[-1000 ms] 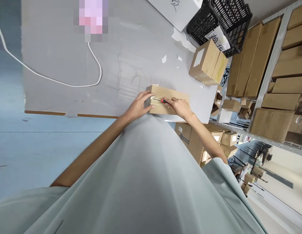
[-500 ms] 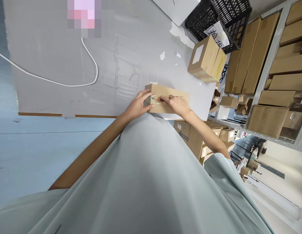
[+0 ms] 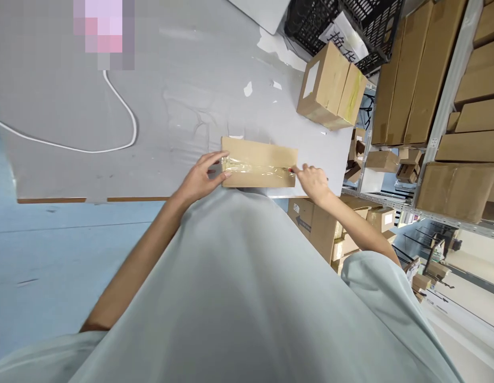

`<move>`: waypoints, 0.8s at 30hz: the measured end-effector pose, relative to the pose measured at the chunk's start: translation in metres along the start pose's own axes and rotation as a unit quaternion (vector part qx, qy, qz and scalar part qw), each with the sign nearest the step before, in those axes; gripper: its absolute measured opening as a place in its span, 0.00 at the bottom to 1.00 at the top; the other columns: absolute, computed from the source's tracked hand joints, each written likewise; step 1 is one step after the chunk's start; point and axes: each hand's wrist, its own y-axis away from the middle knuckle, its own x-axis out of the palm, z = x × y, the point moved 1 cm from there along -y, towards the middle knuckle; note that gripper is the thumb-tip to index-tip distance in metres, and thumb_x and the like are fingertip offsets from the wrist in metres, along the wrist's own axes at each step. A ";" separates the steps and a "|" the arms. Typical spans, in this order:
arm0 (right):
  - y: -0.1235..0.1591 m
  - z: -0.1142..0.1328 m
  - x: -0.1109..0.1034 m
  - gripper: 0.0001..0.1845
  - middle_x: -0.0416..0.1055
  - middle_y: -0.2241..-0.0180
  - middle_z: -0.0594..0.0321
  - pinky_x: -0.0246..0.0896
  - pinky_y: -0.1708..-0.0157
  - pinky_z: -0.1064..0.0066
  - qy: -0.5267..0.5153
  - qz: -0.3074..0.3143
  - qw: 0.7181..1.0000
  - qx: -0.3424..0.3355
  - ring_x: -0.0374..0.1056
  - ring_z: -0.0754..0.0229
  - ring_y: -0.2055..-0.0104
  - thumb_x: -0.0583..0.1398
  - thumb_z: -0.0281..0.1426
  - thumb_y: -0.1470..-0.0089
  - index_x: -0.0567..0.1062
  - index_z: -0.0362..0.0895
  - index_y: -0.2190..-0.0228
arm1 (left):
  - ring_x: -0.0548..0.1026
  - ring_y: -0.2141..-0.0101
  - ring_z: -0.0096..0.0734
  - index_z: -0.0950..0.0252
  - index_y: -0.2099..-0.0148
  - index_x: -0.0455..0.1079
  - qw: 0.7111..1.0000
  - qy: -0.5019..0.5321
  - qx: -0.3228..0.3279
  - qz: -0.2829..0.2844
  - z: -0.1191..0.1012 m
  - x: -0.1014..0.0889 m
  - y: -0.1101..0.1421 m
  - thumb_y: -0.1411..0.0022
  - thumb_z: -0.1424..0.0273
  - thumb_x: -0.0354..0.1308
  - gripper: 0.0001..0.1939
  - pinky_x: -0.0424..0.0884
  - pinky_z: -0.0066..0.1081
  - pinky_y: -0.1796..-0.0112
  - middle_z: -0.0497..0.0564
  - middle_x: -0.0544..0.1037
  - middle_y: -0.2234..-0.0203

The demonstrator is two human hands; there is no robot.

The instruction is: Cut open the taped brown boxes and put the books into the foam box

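A long cardboard box lies at the table's near edge, with clear tape along its middle seam. Around the box's left end, my left hand grips with the thumb on the near side and the fingers farther back. At the opposite end, my right hand is closed round a small box cutter, mostly hidden in the fist. Its red front end shows at the tape, close to the box's right edge. The seam looks split along part of its length; the blade itself cannot be made out.
On the grey table stand two taped cartons near a black plastic crate. A white cable curves across the left side. Shelves of cartons rise at the right, and more boxes sit below the table edge.
My right hand has moved right with the box cutter along the seam, from near the box's left end to its right end. My left hand stays on the left end.
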 end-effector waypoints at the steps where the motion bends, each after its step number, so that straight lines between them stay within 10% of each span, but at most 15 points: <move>1: 0.005 -0.025 0.014 0.25 0.83 0.43 0.38 0.70 0.50 0.59 -0.011 -0.003 1.000 0.029 0.83 0.44 0.46 0.52 0.26 0.19 0.76 0.46 0.30 | 0.76 0.31 0.60 0.51 0.23 0.73 1.000 0.008 -0.011 -0.008 -0.002 0.002 0.000 0.36 0.34 0.67 0.47 0.79 0.57 0.33 0.59 0.71 0.25; 6: 0.025 -0.139 0.095 0.18 0.84 0.48 0.26 0.69 0.47 0.53 -0.063 0.067 0.980 0.178 0.82 0.36 0.44 0.60 0.29 0.22 0.88 0.35 0.44 | 0.78 0.31 0.61 0.48 0.26 0.74 0.992 0.061 -0.089 -0.060 -0.008 -0.003 0.008 0.47 0.29 0.74 0.54 0.79 0.62 0.32 0.53 0.73 0.23; 9: 0.012 -0.156 0.140 0.17 0.86 0.46 0.37 0.69 0.47 0.60 -0.191 0.010 0.966 0.174 0.83 0.44 0.45 0.64 0.31 0.25 0.86 0.41 0.41 | 0.78 0.31 0.58 0.42 0.29 0.75 0.983 0.052 -0.136 -0.109 -0.006 -0.019 0.017 0.51 0.31 0.78 0.52 0.75 0.64 0.28 0.44 0.76 0.25; 12: -0.027 -0.115 0.169 0.17 0.87 0.59 0.53 0.68 0.55 0.68 -0.460 -0.049 0.877 0.129 0.80 0.53 0.57 0.67 0.41 0.28 0.87 0.40 0.50 | 0.79 0.30 0.57 0.41 0.31 0.77 0.972 0.016 -0.172 -0.159 0.001 -0.040 0.026 0.51 0.34 0.79 0.48 0.73 0.64 0.27 0.41 0.77 0.26; 17: -0.086 0.011 0.165 0.30 0.76 0.73 0.66 0.62 0.69 0.72 -0.789 -0.052 0.608 0.065 0.68 0.61 0.71 0.69 0.58 0.40 0.82 0.42 0.60 | 0.81 0.36 0.55 0.59 0.33 0.78 0.960 -0.019 -0.186 -0.206 0.017 -0.062 0.025 0.47 0.54 0.73 0.40 0.76 0.61 0.29 0.55 0.81 0.30; 20: -0.087 0.043 0.144 0.31 0.71 0.76 0.69 0.61 0.69 0.72 -0.823 -0.074 0.562 0.031 0.65 0.62 0.71 0.71 0.62 0.47 0.76 0.46 0.68 | 0.83 0.42 0.49 0.67 0.35 0.77 0.952 -0.029 -0.198 -0.230 0.021 -0.062 0.013 0.49 0.63 0.69 0.38 0.78 0.59 0.32 0.60 0.83 0.36; 24: -0.056 0.011 0.117 0.33 0.66 0.74 0.70 0.58 0.68 0.70 -0.782 -0.173 0.596 0.047 0.62 0.61 0.69 0.70 0.64 0.49 0.72 0.48 0.72 | 0.84 0.50 0.44 0.67 0.31 0.73 0.966 -0.016 -0.182 -0.184 0.015 -0.028 -0.016 0.47 0.63 0.70 0.41 0.84 0.54 0.41 0.64 0.84 0.43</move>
